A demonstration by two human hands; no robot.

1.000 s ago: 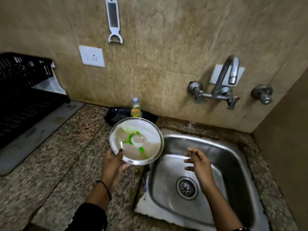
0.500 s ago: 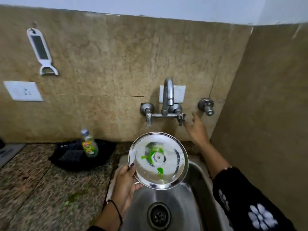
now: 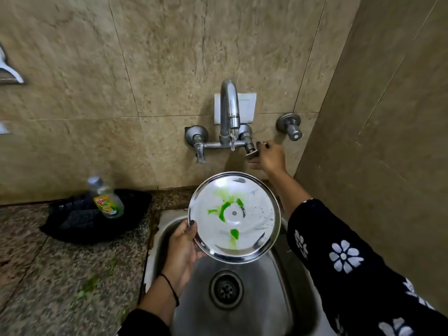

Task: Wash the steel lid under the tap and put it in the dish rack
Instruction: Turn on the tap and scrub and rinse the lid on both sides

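Observation:
A round steel lid (image 3: 254, 214) smeared with green soap is held over the sink (image 3: 266, 299), its inner face towards me. My left hand (image 3: 181, 248) grips the lid by its left rim. The wall tap (image 3: 229, 112) curves out above the lid, and a thin stream of water starts from its spout. My right hand (image 3: 269, 157) is closed on the tap's right handle (image 3: 252, 151), above and to the right of the lid. The dish rack is out of view.
A dish soap bottle (image 3: 106, 198) stands on a black cloth (image 3: 80, 221) on the granite counter (image 3: 48, 275) left of the sink. A second valve (image 3: 291, 127) sticks out of the wall on the right. A side wall (image 3: 375, 141) closes off the right.
My right hand rose from over the sink to the tap's right handle and grasped it, and water has begun to run. My left hand carried the lid right, over the sink.

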